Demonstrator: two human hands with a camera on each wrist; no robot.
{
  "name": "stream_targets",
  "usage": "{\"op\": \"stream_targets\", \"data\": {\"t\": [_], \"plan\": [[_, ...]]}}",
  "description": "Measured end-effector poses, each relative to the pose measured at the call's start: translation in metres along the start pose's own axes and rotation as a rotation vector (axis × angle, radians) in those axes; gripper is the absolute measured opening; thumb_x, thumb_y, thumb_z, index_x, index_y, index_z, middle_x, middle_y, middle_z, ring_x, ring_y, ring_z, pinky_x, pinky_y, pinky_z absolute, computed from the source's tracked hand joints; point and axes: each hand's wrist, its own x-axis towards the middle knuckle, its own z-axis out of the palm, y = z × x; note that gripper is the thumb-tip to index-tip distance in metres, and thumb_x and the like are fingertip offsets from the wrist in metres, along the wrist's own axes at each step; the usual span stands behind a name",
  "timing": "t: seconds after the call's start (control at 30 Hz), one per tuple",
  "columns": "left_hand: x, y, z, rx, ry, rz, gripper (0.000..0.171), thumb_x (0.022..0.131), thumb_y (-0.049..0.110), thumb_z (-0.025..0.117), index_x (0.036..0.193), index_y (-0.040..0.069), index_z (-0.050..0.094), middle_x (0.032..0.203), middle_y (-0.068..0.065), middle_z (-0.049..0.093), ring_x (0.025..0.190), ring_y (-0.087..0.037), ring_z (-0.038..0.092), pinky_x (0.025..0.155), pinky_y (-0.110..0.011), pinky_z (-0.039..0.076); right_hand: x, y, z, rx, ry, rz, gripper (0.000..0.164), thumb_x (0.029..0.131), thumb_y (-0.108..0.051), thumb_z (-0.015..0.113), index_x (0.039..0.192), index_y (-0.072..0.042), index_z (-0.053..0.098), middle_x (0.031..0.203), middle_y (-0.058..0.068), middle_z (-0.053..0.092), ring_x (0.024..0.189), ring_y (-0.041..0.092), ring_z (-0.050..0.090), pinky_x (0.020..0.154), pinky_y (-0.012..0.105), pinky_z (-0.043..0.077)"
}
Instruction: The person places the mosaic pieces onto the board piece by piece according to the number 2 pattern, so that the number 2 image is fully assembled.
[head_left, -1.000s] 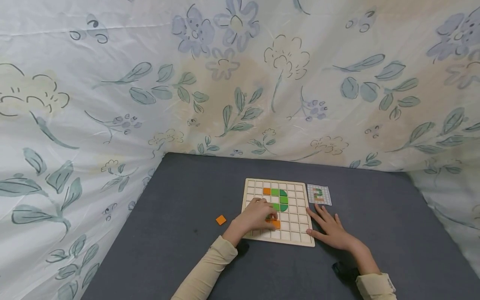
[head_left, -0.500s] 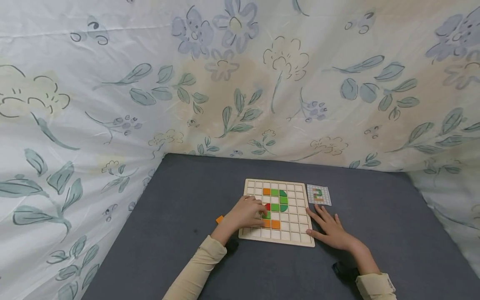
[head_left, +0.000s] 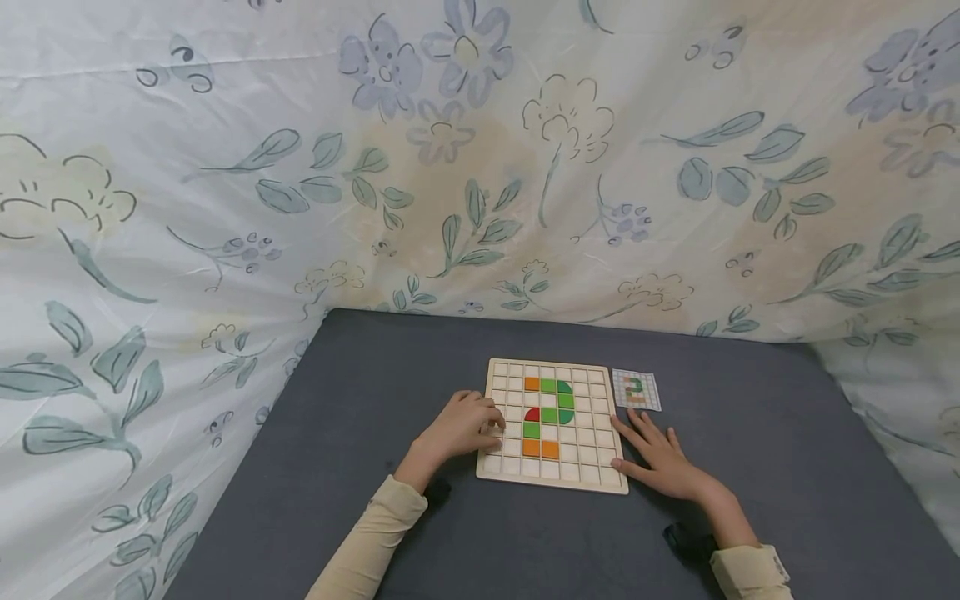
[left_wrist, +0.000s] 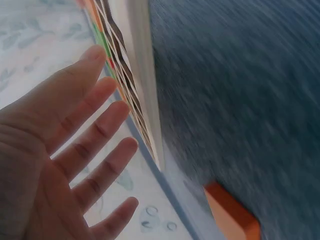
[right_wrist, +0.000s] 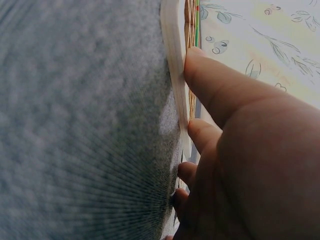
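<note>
My left hand [head_left: 459, 427] is over the left edge of the wooden grid board [head_left: 592, 468], with nothing held. Its fingers [left_wrist: 102, 127] are spread and gently bent in the left wrist view. On the board, orange tiles [head_left: 551, 450], green tiles [head_left: 549, 414] and a red rounded tile [head_left: 532, 414] form a figure 2. One loose orange tile [left_wrist: 230, 212] lies on the cloth near the left hand; in the head view the hand and arm hide it. My right hand [head_left: 663, 458] lies with extended fingers, its thumb and forefinger touching the board's right edge.
A small pattern card [head_left: 636, 390] with a coloured 2 on a grid lies right of the board's far corner. Dark grey cloth [head_left: 390, 375] covers the table. Behind and beside it hangs a floral curtain [head_left: 480, 167].
My left hand has moved left off the tiles to the board's left edge, uncovering the red, green and orange tiles. The loose orange tile is now hidden in the head view. The right hand stays put.
</note>
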Motion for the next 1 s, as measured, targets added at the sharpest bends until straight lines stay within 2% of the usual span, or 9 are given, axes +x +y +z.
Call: {"op": "stream_targets", "data": {"t": [0.27, 0.63, 1.0], "plan": [[-0.015, -0.019, 0.000, -0.033, 0.044, -0.021, 0.022, 0.078, 0.041, 0.072, 0.093, 0.025, 0.071, 0.091, 0.008, 0.062, 0.086, -0.012, 0.052, 0.099, -0.048, 0.036, 0.000, 0.001, 0.002, -0.004, -0.012, 0.012, 0.071, 0.089, -0.040, 0.058, 0.147, -0.012, 0.028, 0.151, 0.025, 0.011, 0.136, 0.050, 0.004, 0.098, 0.073, -0.005], [-0.031, -0.040, -0.005, -0.073, -0.008, -0.058, 0.025, 0.079, 0.041, 0.070, 0.098, 0.025, 0.070, 0.097, 0.008, 0.062, 0.096, -0.016, 0.053, 0.103, -0.051, 0.032, 0.000, 0.000, 0.001, 0.003, -0.007, 0.011, 0.071, 0.089, -0.039, 0.058, 0.147, -0.012, 0.028, 0.151, 0.026, 0.011, 0.136, 0.050, 0.004, 0.098, 0.073, -0.005], [-0.047, -0.054, -0.010, -0.104, -0.017, -0.078, 0.024, 0.079, 0.039, 0.070, 0.097, 0.022, 0.070, 0.096, 0.005, 0.062, 0.095, -0.018, 0.054, 0.103, -0.053, 0.031, 0.000, 0.000, 0.000, -0.002, -0.004, 0.005, 0.071, 0.089, -0.040, 0.058, 0.147, -0.011, 0.028, 0.151, 0.026, 0.012, 0.136, 0.050, 0.004, 0.098, 0.073, -0.004]]}}
